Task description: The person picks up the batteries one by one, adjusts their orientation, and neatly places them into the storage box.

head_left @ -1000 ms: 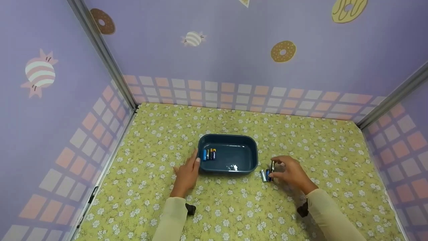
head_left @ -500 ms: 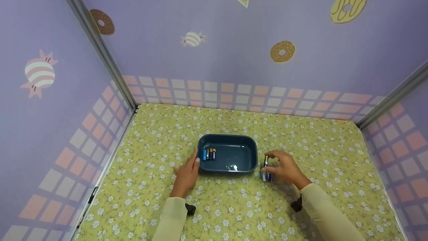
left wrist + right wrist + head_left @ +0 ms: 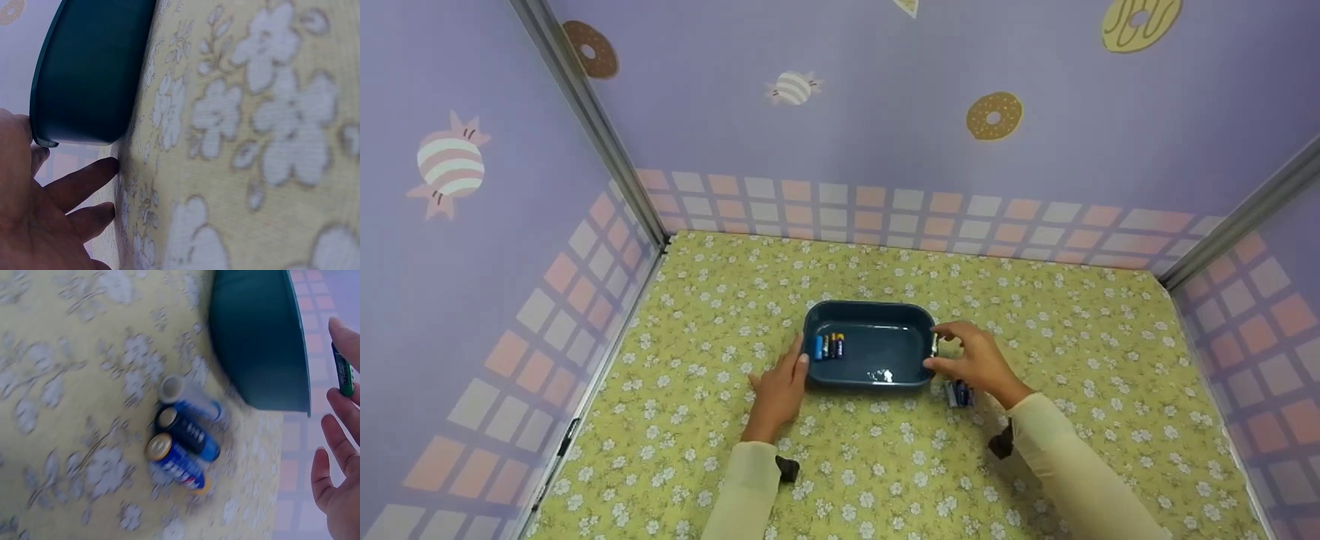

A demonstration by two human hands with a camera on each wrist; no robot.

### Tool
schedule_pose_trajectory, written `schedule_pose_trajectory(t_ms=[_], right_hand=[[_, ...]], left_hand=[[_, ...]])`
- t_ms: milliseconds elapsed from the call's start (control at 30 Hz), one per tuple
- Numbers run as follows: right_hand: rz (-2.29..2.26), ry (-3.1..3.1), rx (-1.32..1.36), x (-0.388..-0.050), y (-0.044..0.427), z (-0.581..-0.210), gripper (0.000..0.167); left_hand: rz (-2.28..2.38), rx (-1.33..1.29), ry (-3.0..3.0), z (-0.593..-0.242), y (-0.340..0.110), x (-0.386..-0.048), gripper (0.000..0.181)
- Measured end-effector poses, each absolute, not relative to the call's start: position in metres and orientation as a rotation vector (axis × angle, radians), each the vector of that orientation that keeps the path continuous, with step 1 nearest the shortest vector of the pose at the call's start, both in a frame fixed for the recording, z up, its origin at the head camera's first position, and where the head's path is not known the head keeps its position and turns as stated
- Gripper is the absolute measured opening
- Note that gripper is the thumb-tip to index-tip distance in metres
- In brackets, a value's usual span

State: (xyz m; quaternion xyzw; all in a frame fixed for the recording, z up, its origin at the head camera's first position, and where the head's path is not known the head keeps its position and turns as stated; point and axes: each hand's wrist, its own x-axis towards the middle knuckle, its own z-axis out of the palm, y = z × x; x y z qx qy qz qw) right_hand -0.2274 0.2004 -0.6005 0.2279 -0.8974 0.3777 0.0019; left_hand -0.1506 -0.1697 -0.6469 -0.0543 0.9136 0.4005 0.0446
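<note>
A dark teal basin (image 3: 877, 382) stands on the flowered cloth, with several batteries (image 3: 830, 346) side by side at its left end. My left hand (image 3: 780, 386) rests against the basin's left wall, fingers extended; the left wrist view shows the hand (image 3: 39, 208) beside the rim. Between thumb and fingertips my right hand (image 3: 975, 364) pinches a battery (image 3: 343, 371), black and green, held over the basin's right rim. Below that hand, three batteries (image 3: 959, 394) lie together on the cloth: a silver-white one (image 3: 188, 398), a dark blue one (image 3: 188, 434) and a blue and gold one (image 3: 179, 464).
The flowered cloth (image 3: 1057, 322) covers the surface around the basin. Purple walls (image 3: 870, 127) with printed sweets and tiles enclose the back and both sides. A thin dark object (image 3: 568, 436) lies along the left edge.
My right hand has lifted a battery from beside the others on the cloth and carried it left and up to the basin's right rim. My left hand has stayed in place.
</note>
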Motion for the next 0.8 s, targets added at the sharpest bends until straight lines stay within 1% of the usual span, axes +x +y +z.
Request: schedule_pose_trajectory(t_ms=[267, 600, 800], right_hand=[[1.216, -2.773, 0.742, -0.239, 0.175, -0.594, 0.057], [1.220, -2.749, 0.809, -0.251, 0.146, -0.593, 0.063], [1.255, -2.737, 0.831, -0.258, 0.128, -0.592, 0.059]], left_hand=[[1.214, -0.188, 2.791, -0.648, -0.169, -0.151, 0.059], [1.246, -0.180, 2.781, -0.648, -0.170, -0.149, 0.056], [1.255, -0.166, 2.787, -0.647, -0.170, -0.149, 0.056]])
